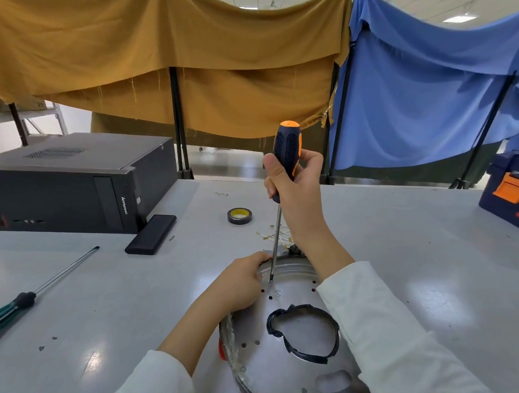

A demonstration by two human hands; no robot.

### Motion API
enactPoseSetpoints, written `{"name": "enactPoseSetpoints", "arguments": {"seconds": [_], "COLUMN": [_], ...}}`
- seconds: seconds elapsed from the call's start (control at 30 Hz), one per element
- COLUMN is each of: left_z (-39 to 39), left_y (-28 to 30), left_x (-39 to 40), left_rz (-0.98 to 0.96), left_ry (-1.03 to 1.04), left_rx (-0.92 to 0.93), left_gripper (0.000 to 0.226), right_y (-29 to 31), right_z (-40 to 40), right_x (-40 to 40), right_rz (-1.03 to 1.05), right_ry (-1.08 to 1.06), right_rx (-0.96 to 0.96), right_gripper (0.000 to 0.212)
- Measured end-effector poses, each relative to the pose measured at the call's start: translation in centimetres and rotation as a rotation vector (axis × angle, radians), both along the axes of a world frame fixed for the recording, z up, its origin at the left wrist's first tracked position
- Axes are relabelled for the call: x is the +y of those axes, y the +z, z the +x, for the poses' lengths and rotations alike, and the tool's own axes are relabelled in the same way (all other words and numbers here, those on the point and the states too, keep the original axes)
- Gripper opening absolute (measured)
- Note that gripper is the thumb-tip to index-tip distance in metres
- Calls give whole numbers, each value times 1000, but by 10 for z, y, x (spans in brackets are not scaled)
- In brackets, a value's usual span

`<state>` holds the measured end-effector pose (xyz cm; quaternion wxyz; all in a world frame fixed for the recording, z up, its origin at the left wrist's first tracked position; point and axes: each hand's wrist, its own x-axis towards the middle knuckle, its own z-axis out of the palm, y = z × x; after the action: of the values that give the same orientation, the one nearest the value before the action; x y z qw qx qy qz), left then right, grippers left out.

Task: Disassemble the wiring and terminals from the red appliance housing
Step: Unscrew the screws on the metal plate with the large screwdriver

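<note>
The red appliance housing (221,348) lies in the lower centre of the frame on the grey table (432,254), showing only a sliver of red at its left edge under a round silver metal plate (276,372) that covers it. The plate is pierced with small holes and has a large opening near its middle edged with black tape (304,331).

Across the top of the frame hang a mustard cloth (158,51) on the left and a blue cloth (428,85) on the right, draped over black stands. At the left, a black desktop computer case (68,183) lies on its side, with a flat black block (151,234) just beside its near corner. A dark blue toolbox (516,189) with an orange latch sits at the right edge.

The right hand (296,183), in a white sleeve, is closed around the black and orange handle of a screwdriver (285,155) held upright, its tip resting on the plate near the far rim. That forearm crosses over the plate's right side and hides it. The left hand (240,282) grips the plate's far left rim, fingers curled over the edge.

A second screwdriver (17,302) with a teal handle lies at lower left, well apart. A roll of black tape (239,215) sits beyond the plate, near a scatter of small pale parts (275,235) too small to identify.
</note>
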<state>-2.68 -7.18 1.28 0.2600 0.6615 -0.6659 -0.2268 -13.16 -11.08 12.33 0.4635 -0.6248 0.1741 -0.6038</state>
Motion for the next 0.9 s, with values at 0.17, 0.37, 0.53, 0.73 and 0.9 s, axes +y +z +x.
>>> {"name": "enactPoseSetpoints", "arguments": {"seconds": [0.17,0.37,0.53,0.73,0.9], "left_z": [0,1,1,1,1], "left_y": [-2,-3,-4,-3,-2], "left_x": [-1,-2,-1,-2,-1], "left_rz": [-9,-20,-23,-23,-18], "left_ry": [1,-1,-4,-9,-10], "left_rx": [-9,-6,-11,-1,14], "left_gripper": [54,53,54,55,54], "right_y": [-3,-1,-5,-3,-2], "right_z": [-3,-5,-4,-7,-4], "right_x": [0,0,0,1,0], "right_rz": [9,51,-20,50,17], "right_ry": [36,-19,-12,73,33], "right_rx": [-36,-50,-22,-72,-4], "right_gripper": [15,33,9,28,29]}}
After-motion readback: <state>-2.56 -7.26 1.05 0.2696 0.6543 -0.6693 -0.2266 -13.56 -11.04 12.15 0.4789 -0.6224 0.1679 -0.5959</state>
